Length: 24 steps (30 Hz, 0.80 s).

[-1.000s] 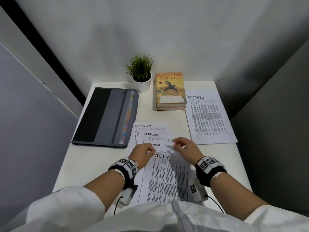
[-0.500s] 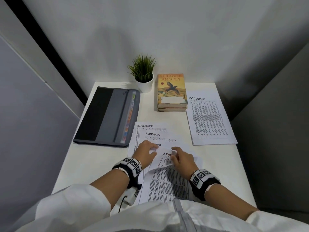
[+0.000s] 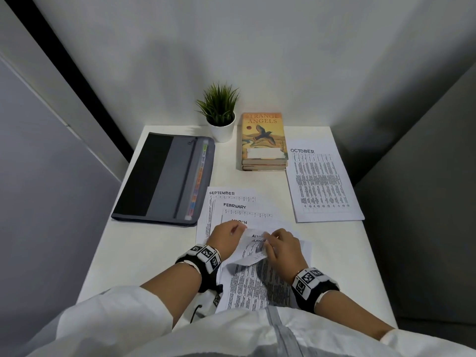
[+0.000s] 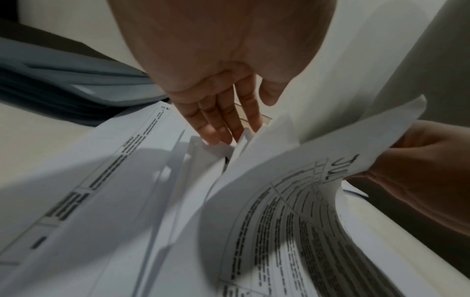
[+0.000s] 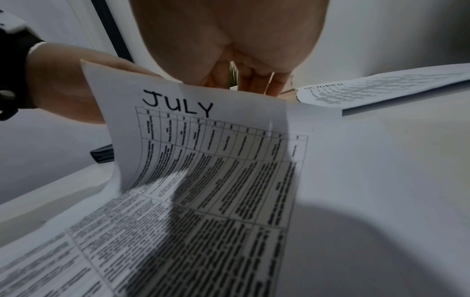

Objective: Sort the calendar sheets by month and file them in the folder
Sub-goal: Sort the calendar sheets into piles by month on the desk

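Note:
Calendar sheets lie fanned in a stack in front of me, with SEPTEMBER (image 3: 221,193), FEBRUARY (image 3: 234,206) and MARCH (image 3: 240,222) headings showing. My right hand (image 3: 268,239) pinches the top edge of the JULY sheet (image 5: 203,140) and bends it back toward me. Headings that read AUG and APRIL show beneath it. My left hand (image 4: 229,130) has straight fingers whose tips rest on the upper edges of the stacked sheets. The OCTOBER sheet (image 3: 322,181) lies alone at the right. The grey and black folder (image 3: 164,176) lies closed at the left.
A potted plant (image 3: 221,112) and a small stack of books (image 3: 264,140) stand at the back of the white table (image 3: 159,253). Grey partition walls close in on both sides and behind.
The JULY sheet lay flat on top a second ago. My right hand has since peeled its top back toward me, uncovering APRIL and then the AUG heading. My left hand stayed on the stack.

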{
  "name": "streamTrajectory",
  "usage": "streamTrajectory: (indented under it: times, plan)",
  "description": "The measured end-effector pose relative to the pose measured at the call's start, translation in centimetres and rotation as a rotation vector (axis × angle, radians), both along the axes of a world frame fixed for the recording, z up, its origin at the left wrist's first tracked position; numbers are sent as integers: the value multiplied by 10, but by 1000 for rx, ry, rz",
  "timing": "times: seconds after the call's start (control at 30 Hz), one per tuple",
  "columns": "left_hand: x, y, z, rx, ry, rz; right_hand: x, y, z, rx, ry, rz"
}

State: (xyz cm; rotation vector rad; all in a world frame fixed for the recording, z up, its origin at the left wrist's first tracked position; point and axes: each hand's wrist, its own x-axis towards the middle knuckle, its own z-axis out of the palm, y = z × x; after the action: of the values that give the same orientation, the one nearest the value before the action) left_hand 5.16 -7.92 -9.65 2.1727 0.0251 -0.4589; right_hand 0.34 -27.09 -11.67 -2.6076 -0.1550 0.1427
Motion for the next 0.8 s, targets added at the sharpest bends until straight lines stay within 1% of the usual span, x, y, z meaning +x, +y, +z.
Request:
streamTrajectory:
  times: [0.1,0.23,0.37,0.47,0.57,0.67,0.73,0.8]
  plan:
    - [1,-1,0,15,1,15,-4,-3,4,73,-69,-40]
    - [0,-2,2,114,2,-1,-4,-4,10,190,-23,-57]
    - [-4,2,10,208,-16,64,-3,-5,12,286,-20,-131]
    - [-7,8,15,161,19,105,-3,-4,12,254,20,-112]
    - [-10,11,17,98,41,73,-3,-1,8,190,72,-58]
    - [-11,9,17,17,51,39,-2,1,5,115,71,-38]
    - [-10,7,16,61,44,42,-3,0,4,100,29,-56]
    - [-9,5,17,91,50,91,-3,-2,4,120,-15,-69]
